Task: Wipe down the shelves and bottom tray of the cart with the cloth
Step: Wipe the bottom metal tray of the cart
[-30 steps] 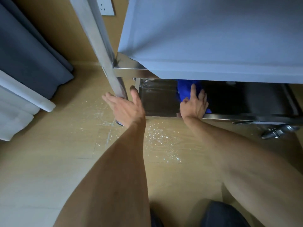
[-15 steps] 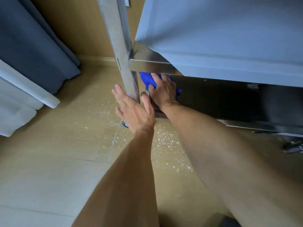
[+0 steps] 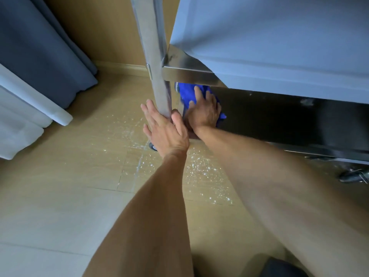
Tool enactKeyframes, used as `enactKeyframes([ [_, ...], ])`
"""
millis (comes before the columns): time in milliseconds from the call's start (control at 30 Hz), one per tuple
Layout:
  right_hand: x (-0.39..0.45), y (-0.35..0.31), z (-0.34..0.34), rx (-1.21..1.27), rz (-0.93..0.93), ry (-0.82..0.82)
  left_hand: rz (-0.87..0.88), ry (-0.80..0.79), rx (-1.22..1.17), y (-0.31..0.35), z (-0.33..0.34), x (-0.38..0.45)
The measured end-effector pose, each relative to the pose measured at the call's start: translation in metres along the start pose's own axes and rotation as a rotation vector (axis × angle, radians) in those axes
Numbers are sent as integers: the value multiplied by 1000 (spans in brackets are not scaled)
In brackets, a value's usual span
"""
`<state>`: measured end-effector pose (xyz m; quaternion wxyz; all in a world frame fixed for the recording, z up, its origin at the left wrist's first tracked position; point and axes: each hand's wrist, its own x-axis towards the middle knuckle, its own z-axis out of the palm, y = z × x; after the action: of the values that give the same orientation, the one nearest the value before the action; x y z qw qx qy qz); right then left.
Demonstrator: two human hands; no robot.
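Observation:
A steel cart fills the upper right, with a pale shelf (image 3: 279, 41) above a dark, shiny bottom tray (image 3: 279, 124). A bright blue cloth (image 3: 185, 92) lies in the tray's left corner, just behind the upright steel post (image 3: 157, 76). My right hand (image 3: 205, 110) lies flat on the cloth with fingers spread and straight, pressing it onto the tray. My left hand (image 3: 165, 130) rests against the foot of the post, fingers straight on its left side and thumb on its right. Part of the cloth is hidden under my right hand and the shelf's rim.
The wooden floor (image 3: 79, 156) has glittering wet specks around the post's foot. A dark blue curtain (image 3: 40, 47) and a white curtain (image 3: 18, 116) hang at the left. A cart caster (image 3: 353, 175) shows at the far right, and another peeks out under my left hand.
My right hand slid the cloth from the tray's middle left into the corner by the post. My left hand stayed at the post. The view shifted closer and to the left.

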<state>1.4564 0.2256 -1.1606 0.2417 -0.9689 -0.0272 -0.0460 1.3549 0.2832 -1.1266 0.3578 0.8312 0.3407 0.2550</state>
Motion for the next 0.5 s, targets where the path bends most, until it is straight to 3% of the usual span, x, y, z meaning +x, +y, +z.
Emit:
enactKeyframes([
  [67,20,-3,0,-48,-24,-8,131,-77,-25,-10,-5,5],
  [167,26,0,1,-126,-214,-92,252,-118,20,-21,-11,9],
  [300,-16,2,-6,-42,-331,-136,113,-134,11,-8,-13,3],
  [500,-101,19,-29,-19,-226,-106,-91,-236,206,8,-29,-7],
])
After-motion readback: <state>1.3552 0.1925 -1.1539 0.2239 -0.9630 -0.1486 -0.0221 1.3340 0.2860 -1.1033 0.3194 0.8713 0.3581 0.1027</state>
